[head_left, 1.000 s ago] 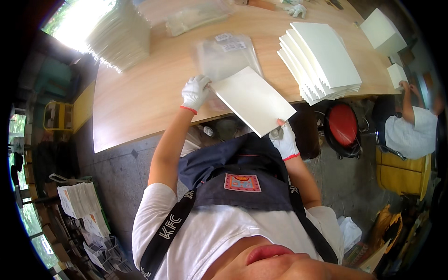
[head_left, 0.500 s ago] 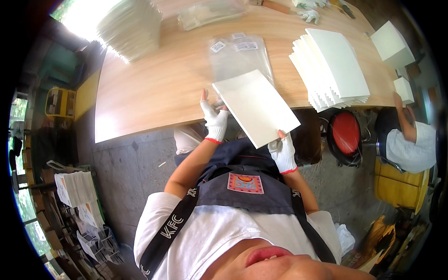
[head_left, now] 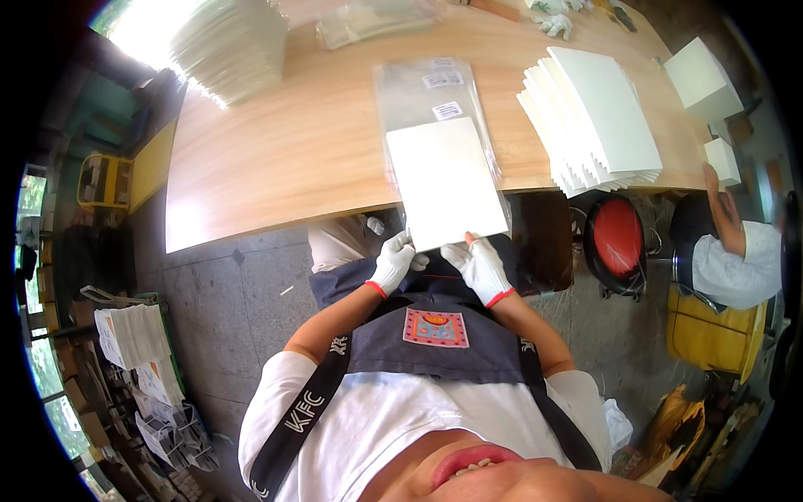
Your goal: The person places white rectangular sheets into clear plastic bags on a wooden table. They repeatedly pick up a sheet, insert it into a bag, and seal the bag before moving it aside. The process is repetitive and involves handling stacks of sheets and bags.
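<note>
A white rectangular board (head_left: 443,180) is tilted up from my lap onto the near table edge, over a stack of clear plastic bags (head_left: 401,84) with white labels. My right hand (head_left: 481,266), in a white knit glove with bare fingertips and a red cuff, grips the board's near edge, thumb on top. At its near left corner my left hand (head_left: 396,263), gloved the same way, has its fingers curled against the edge. What lies under the board is hidden.
Right of the bags rises a fanned pile of white boards (head_left: 598,117). A tall stack of plastic-wrapped sheets (head_left: 230,50) stands far left. Gloves (head_left: 554,25) lie at the back. A red stool (head_left: 617,243) and another person (head_left: 740,263) are on the right.
The board has turned straighter and moved left over the bags. My left hand has dropped from its left side to the near corner; my right hand has shifted left along the near edge.
</note>
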Demonstrator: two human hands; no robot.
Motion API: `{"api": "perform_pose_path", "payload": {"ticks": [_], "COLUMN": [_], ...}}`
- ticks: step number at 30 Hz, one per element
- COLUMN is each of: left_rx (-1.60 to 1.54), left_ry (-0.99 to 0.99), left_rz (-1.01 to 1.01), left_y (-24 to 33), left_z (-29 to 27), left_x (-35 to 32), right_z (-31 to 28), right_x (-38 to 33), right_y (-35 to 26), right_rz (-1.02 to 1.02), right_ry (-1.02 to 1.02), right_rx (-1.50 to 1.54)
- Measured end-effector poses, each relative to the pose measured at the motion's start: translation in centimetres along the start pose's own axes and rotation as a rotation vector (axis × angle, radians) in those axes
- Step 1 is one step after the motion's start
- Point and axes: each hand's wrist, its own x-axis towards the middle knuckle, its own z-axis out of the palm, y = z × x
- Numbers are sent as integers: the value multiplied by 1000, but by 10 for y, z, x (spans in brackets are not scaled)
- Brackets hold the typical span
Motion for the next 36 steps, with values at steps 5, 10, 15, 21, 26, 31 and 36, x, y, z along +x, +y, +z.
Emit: {"api": "perform_pose_path", "payload": {"ticks": [5, 10, 15, 21, 26, 31, 36], "left_rx": [-20, 53, 49, -53, -28, -36, 218], "left_ry": [11, 123, 100, 111, 119, 201, 148], "left_rz": [-68, -155, -60, -41, -68, -44, 95], "left_y": [-9, 23, 10, 9, 14, 24, 27], "left_z": [-21, -29, -47, -59, -58, -62, -78], "left_x": [11, 7, 14, 12, 12, 2, -14], "right_z": [13, 17, 53, 87, 89, 52, -203], "right_x": [35, 17, 12, 26, 41, 7, 80], "right_y": [3, 5, -10, 14, 25, -35, -134], "right_rz": [140, 215, -447, -997, -1054, -351, -375], "right_ry": [-288, -480, -500, -546, -561, -462, -199], "right_rx": [669, 110, -1271, -1991, -2105, -800, -1247]}}
